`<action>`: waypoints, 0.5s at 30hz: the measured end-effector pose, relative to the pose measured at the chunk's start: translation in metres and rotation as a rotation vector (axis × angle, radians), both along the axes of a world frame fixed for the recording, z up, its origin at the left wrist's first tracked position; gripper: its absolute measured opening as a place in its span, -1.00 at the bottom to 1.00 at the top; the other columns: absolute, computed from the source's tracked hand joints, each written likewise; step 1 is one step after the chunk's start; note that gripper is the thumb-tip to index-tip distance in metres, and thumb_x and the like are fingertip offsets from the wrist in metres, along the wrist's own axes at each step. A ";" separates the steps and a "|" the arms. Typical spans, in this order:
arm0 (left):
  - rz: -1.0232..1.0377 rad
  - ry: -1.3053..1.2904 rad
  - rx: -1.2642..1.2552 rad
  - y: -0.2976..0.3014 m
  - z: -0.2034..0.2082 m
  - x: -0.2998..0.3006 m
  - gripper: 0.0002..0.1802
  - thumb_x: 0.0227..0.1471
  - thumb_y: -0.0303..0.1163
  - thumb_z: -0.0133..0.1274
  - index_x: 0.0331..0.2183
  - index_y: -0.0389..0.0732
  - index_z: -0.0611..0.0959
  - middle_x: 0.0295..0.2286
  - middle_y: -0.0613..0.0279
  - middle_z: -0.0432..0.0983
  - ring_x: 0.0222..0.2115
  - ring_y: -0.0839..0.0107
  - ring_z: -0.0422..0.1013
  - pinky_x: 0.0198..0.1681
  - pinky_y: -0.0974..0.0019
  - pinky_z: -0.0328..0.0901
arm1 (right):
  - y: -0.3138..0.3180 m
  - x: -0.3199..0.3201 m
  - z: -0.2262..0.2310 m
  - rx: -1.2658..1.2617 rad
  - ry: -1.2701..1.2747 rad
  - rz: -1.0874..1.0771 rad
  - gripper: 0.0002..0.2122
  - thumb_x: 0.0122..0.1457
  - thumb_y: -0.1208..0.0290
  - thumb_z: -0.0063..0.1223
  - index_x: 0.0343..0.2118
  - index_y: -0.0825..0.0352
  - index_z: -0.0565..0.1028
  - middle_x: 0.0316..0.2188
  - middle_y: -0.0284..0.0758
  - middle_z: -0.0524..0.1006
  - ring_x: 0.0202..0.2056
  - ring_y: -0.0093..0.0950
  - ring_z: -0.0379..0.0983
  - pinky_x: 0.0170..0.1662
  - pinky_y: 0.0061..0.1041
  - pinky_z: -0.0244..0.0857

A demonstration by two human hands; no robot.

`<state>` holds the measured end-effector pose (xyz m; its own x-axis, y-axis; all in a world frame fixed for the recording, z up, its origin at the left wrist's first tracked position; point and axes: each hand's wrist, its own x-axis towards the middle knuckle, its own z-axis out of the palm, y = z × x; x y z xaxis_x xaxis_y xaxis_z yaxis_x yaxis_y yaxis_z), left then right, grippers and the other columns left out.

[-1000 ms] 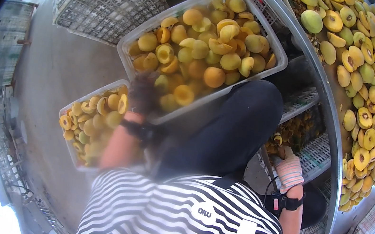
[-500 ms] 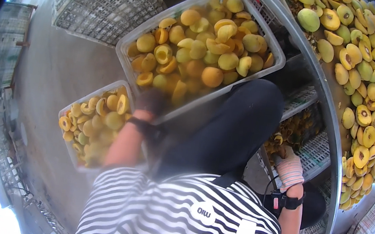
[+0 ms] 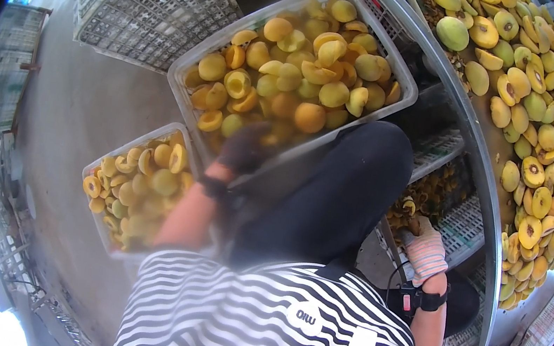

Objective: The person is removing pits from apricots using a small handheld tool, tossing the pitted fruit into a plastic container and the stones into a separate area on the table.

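Apparently, the twelve-o'clock tub point(image 3: 407, 96) is mostly filled with fruit halves point(image 3: 309, 117), more being left heaped on the two-o'clock counter point(image 3: 474, 133), while the grip of neither left hand point(image 3: 244, 146) nor right hand point(image 3: 427, 251) can be told.

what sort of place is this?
Probably a fruit-processing shed or workshop: halved yellow fruit, likely peaches, heaped on a metal-edged table; more fruit halves in a large translucent plastic tub; and a white perforated plastic crate nearby.
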<state>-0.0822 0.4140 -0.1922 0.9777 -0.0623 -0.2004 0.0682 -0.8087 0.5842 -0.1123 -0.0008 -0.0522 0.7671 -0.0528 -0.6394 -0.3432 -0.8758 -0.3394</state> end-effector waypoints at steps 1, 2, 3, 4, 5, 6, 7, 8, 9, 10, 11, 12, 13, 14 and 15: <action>-0.003 -0.004 -0.002 -0.004 0.011 0.001 -0.41 -0.07 -0.18 0.20 -0.01 -0.21 0.47 -0.11 0.04 0.49 -0.10 0.15 0.43 -0.02 0.22 0.29 | -0.015 -0.007 -0.012 -0.002 -0.004 -0.003 -0.64 0.01 0.47 0.16 -0.10 0.42 0.44 -0.25 -0.07 0.57 -0.18 -0.16 0.50 -0.14 -0.42 0.36; 0.206 0.039 -0.258 -0.015 0.030 0.003 -0.42 -0.09 -0.25 0.23 -0.02 -0.22 0.46 -0.13 0.07 0.49 -0.11 0.22 0.43 -0.03 0.25 0.30 | -0.043 -0.020 -0.037 -0.054 -0.095 0.218 -0.64 0.01 0.47 0.16 -0.09 0.42 0.44 -0.25 -0.07 0.57 -0.17 -0.16 0.49 -0.14 -0.42 0.36; 0.425 0.079 -0.506 -0.022 0.040 0.003 -0.43 -0.12 -0.31 0.25 -0.04 -0.23 0.44 -0.15 0.09 0.49 -0.13 0.28 0.44 -0.05 0.29 0.31 | -0.047 -0.023 -0.045 -0.061 -0.119 0.300 -0.63 0.01 0.47 0.16 -0.08 0.42 0.43 -0.24 -0.06 0.57 -0.17 -0.15 0.49 -0.14 -0.41 0.36; 0.428 -0.174 -0.706 -0.023 0.016 -0.004 -0.45 -0.14 -0.42 0.28 -0.09 -0.24 0.42 -0.20 0.15 0.48 -0.12 0.41 0.39 -0.08 0.37 0.31 | -0.050 -0.024 -0.050 -0.070 -0.148 0.386 -0.63 0.02 0.48 0.16 -0.08 0.42 0.43 -0.24 -0.05 0.56 -0.16 -0.13 0.48 -0.13 -0.40 0.36; 0.328 -0.357 -0.459 -0.024 -0.006 -0.010 -0.55 -0.10 -0.39 0.21 -0.13 -0.21 0.45 -0.23 0.12 0.48 -0.13 0.31 0.41 -0.09 0.30 0.33 | -0.053 -0.026 -0.057 -0.081 -0.178 0.469 -0.63 0.02 0.48 0.16 -0.07 0.42 0.43 -0.23 -0.04 0.56 -0.16 -0.12 0.48 -0.13 -0.39 0.36; 0.062 -0.371 -0.106 -0.017 -0.017 -0.019 -0.58 -0.09 -0.38 0.17 -0.14 -0.19 0.47 -0.24 0.09 0.48 -0.14 0.23 0.41 -0.09 0.25 0.33 | -0.043 -0.022 -0.048 -0.083 -0.123 0.389 -0.63 0.02 0.47 0.15 -0.07 0.41 0.43 -0.23 -0.04 0.55 -0.15 -0.12 0.47 -0.13 -0.38 0.36; -0.204 -0.383 0.246 -0.008 -0.020 -0.021 -0.61 -0.08 -0.36 0.14 -0.15 -0.18 0.49 -0.24 0.07 0.48 -0.15 0.14 0.40 -0.10 0.21 0.34 | -0.032 -0.015 -0.038 -0.088 -0.081 0.309 -0.63 0.03 0.46 0.14 -0.06 0.41 0.43 -0.22 -0.04 0.55 -0.15 -0.11 0.46 -0.13 -0.37 0.36; -0.199 -0.393 0.253 -0.002 -0.019 -0.021 -0.61 -0.08 -0.36 0.14 -0.15 -0.18 0.49 -0.24 0.07 0.48 -0.15 0.14 0.40 -0.10 0.21 0.34 | -0.021 -0.010 -0.029 -0.132 -0.055 0.262 -0.65 0.05 0.43 0.12 -0.09 0.41 0.44 -0.25 -0.03 0.56 -0.18 -0.11 0.47 -0.16 -0.36 0.35; -0.221 -0.362 0.222 0.003 -0.018 -0.021 -0.61 -0.09 -0.34 0.11 -0.14 -0.16 0.50 -0.24 0.04 0.47 -0.15 0.08 0.39 -0.10 0.16 0.34 | -0.020 -0.004 -0.031 -0.128 -0.068 0.265 -0.65 0.05 0.43 0.12 -0.09 0.41 0.44 -0.25 -0.03 0.56 -0.18 -0.11 0.47 -0.16 -0.36 0.35; -0.248 -0.313 0.180 0.007 -0.019 -0.027 -0.61 -0.10 -0.32 0.09 -0.14 -0.14 0.51 -0.25 0.01 0.47 -0.15 0.01 0.38 -0.11 0.12 0.33 | -0.023 -0.005 -0.034 -0.109 -0.119 0.308 -0.66 0.05 0.42 0.12 -0.10 0.41 0.45 -0.26 -0.03 0.56 -0.20 -0.10 0.47 -0.17 -0.34 0.35; -0.251 -0.306 0.172 0.009 -0.007 -0.024 -0.61 -0.10 -0.32 0.09 -0.14 -0.14 0.51 -0.25 0.01 0.47 -0.15 0.01 0.38 -0.11 0.12 0.33 | -0.030 -0.005 -0.037 -0.094 -0.171 0.349 -0.67 0.05 0.41 0.12 -0.11 0.42 0.45 -0.27 -0.02 0.56 -0.21 -0.08 0.47 -0.18 -0.33 0.35; -0.143 -0.295 0.242 0.015 0.006 -0.018 -0.62 -0.09 -0.31 0.08 -0.16 -0.13 0.53 -0.25 0.02 0.48 -0.16 0.03 0.39 -0.11 0.12 0.33 | -0.038 -0.010 -0.043 -0.136 -0.167 0.417 -0.67 0.05 0.42 0.13 -0.12 0.43 0.46 -0.28 -0.01 0.55 -0.21 -0.08 0.47 -0.19 -0.32 0.35; -0.029 -0.294 0.321 0.024 0.017 -0.008 -0.64 -0.09 -0.30 0.08 -0.18 -0.13 0.54 -0.25 0.02 0.49 -0.16 0.05 0.40 -0.12 0.13 0.34 | -0.043 -0.012 -0.050 -0.173 -0.177 0.491 -0.68 0.04 0.43 0.14 -0.13 0.43 0.46 -0.29 -0.01 0.55 -0.22 -0.07 0.47 -0.20 -0.32 0.36; 0.073 -0.267 0.492 0.037 0.015 -0.005 -0.66 -0.10 -0.28 0.08 -0.19 -0.12 0.56 -0.25 0.02 0.49 -0.17 0.05 0.40 -0.12 0.11 0.34 | -0.028 -0.007 -0.037 -0.140 -0.127 0.354 -0.67 0.04 0.43 0.14 -0.13 0.43 0.46 -0.28 -0.01 0.55 -0.21 -0.07 0.47 -0.19 -0.32 0.36; 0.126 -0.254 0.579 0.052 0.011 -0.002 -0.66 -0.10 -0.27 0.07 -0.20 -0.11 0.57 -0.25 0.02 0.50 -0.17 0.06 0.41 -0.13 0.11 0.34 | -0.020 -0.004 -0.030 -0.107 -0.077 0.216 -0.67 0.03 0.43 0.15 -0.13 0.43 0.46 -0.28 -0.02 0.56 -0.21 -0.08 0.46 -0.19 -0.33 0.36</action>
